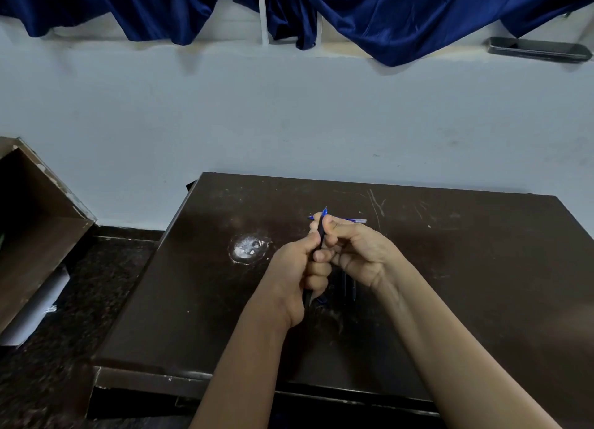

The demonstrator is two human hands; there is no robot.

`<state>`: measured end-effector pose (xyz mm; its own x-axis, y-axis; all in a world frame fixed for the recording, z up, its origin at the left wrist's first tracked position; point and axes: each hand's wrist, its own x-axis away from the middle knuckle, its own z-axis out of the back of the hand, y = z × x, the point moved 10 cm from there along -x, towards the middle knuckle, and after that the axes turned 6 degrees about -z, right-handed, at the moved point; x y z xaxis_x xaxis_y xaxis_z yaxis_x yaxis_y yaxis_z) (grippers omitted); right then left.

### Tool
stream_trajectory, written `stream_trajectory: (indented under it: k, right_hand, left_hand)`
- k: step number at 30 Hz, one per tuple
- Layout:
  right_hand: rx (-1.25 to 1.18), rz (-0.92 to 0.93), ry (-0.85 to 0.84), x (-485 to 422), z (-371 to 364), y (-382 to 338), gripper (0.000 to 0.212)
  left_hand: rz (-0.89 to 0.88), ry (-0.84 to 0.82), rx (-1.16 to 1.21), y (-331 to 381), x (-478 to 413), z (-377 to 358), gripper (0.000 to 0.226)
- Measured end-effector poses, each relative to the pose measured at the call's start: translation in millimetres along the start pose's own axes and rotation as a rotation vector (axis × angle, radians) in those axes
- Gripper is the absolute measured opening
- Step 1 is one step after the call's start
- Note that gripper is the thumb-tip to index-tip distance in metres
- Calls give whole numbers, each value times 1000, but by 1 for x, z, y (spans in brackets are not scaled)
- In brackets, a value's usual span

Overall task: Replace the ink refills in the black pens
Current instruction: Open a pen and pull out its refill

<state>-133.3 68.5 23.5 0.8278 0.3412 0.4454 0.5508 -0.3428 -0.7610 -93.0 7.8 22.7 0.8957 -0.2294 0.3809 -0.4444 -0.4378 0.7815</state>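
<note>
Here L hand [300,268] + R hand [363,251] hold black pen [320,232].

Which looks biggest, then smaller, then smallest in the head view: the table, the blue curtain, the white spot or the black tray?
1. table
2. blue curtain, cut off by the frame, so unsure
3. black tray
4. white spot
</note>
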Motion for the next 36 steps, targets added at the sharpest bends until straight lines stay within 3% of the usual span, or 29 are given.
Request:
stream_trajectory:
  k: [2, 4, 13, 16, 19, 24, 29, 36]
  right_hand:
    - [-107, 10, -14, 0, -1, 0, 17]
    - [-158, 31, -59, 2, -7, -3, 19]
    - [131, 36, -68, -1, -5, 0, 18]
    - [77, 35, -33, -4, -2, 1, 13]
    - [17, 1, 2, -5, 2, 3, 26]
    - [61, 17, -12, -4, -2, 2, 8]
    - [21, -33, 49, -4, 7, 5, 21]
    - [141, -16, 32, -3, 2, 5, 17]
  left_hand:
    - [56, -73, 171, -1, 2, -9, 36]
    - [29, -79, 156, 2, 2, -10, 35]
    - [-156, 107, -342, 10, -3, 7, 37]
    - [-191, 138, -437, 11, -3, 12, 37]
    - [-190, 164, -446, 9, -3, 16, 37]
    - [-166, 174, -467, 7, -5, 16, 37]
    - [-151, 176, -493, 2, -6, 16, 33]
    - [-157, 178, -484, 4, -5, 18, 33]
